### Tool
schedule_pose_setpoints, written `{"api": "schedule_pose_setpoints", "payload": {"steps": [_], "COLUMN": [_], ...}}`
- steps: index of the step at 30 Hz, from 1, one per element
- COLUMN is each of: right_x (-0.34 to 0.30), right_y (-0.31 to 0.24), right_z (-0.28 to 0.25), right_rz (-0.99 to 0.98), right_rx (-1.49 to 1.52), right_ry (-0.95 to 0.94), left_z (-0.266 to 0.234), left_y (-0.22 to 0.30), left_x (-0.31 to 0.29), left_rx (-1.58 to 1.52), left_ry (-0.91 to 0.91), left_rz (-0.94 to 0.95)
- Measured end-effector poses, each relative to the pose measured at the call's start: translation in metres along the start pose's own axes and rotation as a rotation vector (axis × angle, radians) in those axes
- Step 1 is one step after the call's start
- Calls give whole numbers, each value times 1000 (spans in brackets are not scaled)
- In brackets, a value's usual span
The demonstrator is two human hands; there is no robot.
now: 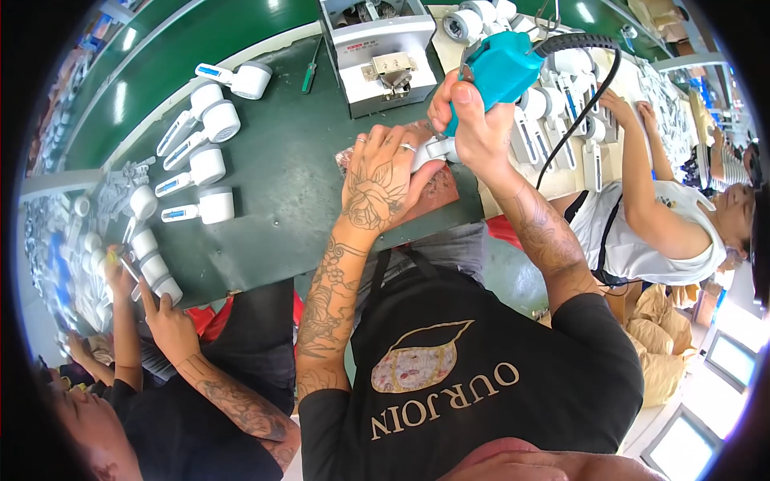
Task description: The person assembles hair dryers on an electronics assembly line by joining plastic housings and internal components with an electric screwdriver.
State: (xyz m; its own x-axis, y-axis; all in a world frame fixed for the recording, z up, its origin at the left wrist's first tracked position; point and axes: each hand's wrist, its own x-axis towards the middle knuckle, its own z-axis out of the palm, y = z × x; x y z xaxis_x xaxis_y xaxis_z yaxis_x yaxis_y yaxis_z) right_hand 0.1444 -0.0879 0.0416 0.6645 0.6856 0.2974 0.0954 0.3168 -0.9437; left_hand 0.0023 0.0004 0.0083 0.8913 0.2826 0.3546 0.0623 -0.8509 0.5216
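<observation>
- Both hands are closed on work: the right hand grips a turquoise plastic powered screwdriver with a black coiled cable, and the left hand presses down on a small white plastic part.
- That white part sits near the worktop's front edge, on a reddish-brown pad, at 6 o'clock from the grey metal fixture box.
- Doing this well probably means keeping the driver upright over the part, with the left fingers clear of the tip and the cable hanging slack.
- Little of the part shows; it looks smooth, glossy and white, mostly covered by fingers.
- At 9 o'clock from it lie white handheld devices with round heads, in a loose row.
</observation>
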Motion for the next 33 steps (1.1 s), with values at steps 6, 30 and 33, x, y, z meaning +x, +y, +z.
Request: {"api": "schedule_pose_setpoints", "payload": {"steps": [6, 30, 33], "right_x": [17, -16, -20], "right_y": [-13, -31, -30], "right_z": [9, -7, -9], "right_rz": [-19, -21, -39], "right_rx": [-46, -37, -18], "right_ry": [15, 15, -11], "left_z": [0, -3, 0], "left_y": [-1, 1, -1], "left_x": [-5, -3, -4], "left_rx": [-8, -80, -101], "left_ry": [-29, -7, 4], "left_rz": [-8, -49, -50]}}
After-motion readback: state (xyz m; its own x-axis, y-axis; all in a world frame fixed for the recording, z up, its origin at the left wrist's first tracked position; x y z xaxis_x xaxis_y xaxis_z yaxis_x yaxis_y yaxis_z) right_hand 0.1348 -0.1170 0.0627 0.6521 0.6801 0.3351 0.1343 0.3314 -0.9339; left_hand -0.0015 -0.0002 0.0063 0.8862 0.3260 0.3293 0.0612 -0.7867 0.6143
